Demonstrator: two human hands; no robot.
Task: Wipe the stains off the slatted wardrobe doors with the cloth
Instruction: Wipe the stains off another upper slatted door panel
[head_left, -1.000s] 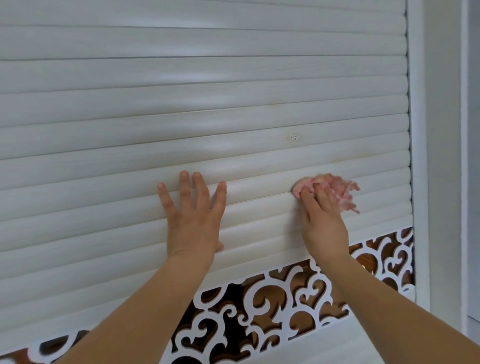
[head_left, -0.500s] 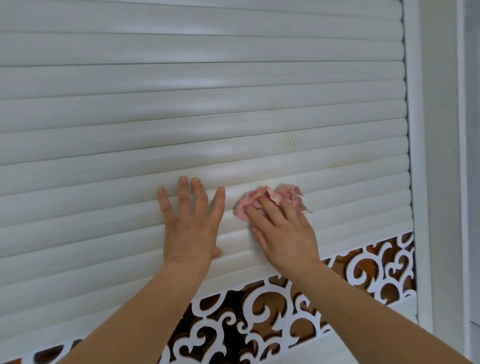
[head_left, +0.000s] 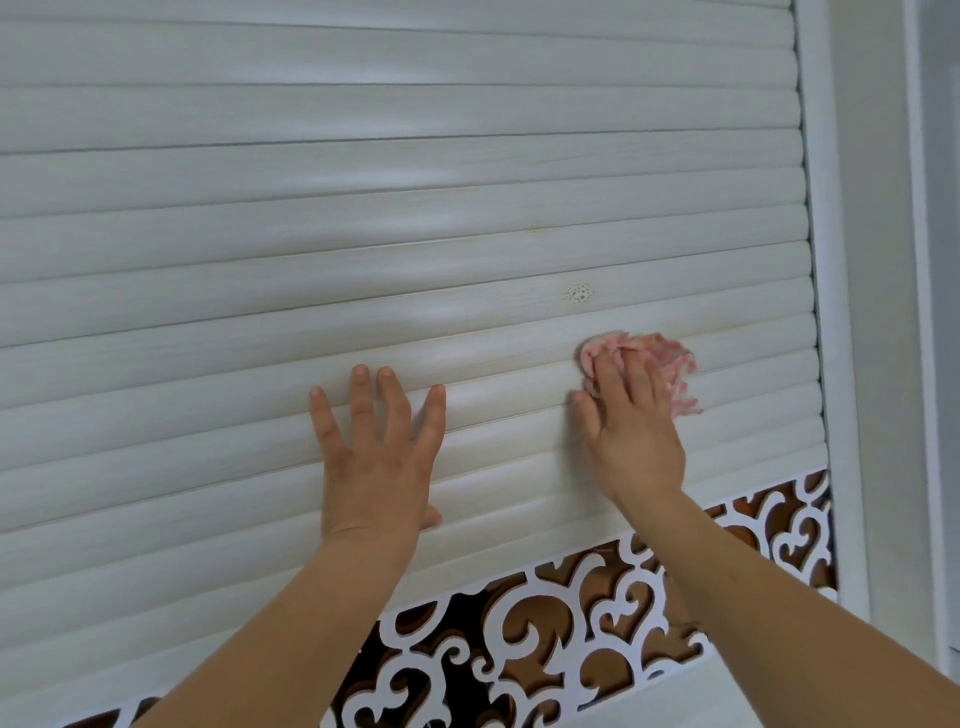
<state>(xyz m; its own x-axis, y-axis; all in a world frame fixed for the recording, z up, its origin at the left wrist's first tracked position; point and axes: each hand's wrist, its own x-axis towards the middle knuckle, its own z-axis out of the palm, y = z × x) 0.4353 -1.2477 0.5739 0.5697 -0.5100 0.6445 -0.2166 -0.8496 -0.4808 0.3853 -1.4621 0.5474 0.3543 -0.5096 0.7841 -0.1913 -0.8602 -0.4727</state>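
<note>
A white slatted wardrobe door (head_left: 363, 218) fills the view. My left hand (head_left: 376, 457) lies flat against its lower slats, fingers spread and straight. To the right, my right hand (head_left: 631, 431) presses a crumpled pink cloth (head_left: 660, 358) against a slat with straight fingers; the cloth sticks out above and to the right of the fingertips. A small speckled mark (head_left: 578, 295) sits on the slat just above the cloth, and a faint yellowish spot (head_left: 534, 229) lies higher up.
Below the slats runs a white scrollwork fretwork band (head_left: 571, 623) over a dark brown backing. The door's white vertical frame (head_left: 826, 260) stands at the right, with a grey wall (head_left: 883, 312) beyond it.
My right hand has slid the cloth back to the right along the slat, away from my left hand. The left hand stays planted in place.
</note>
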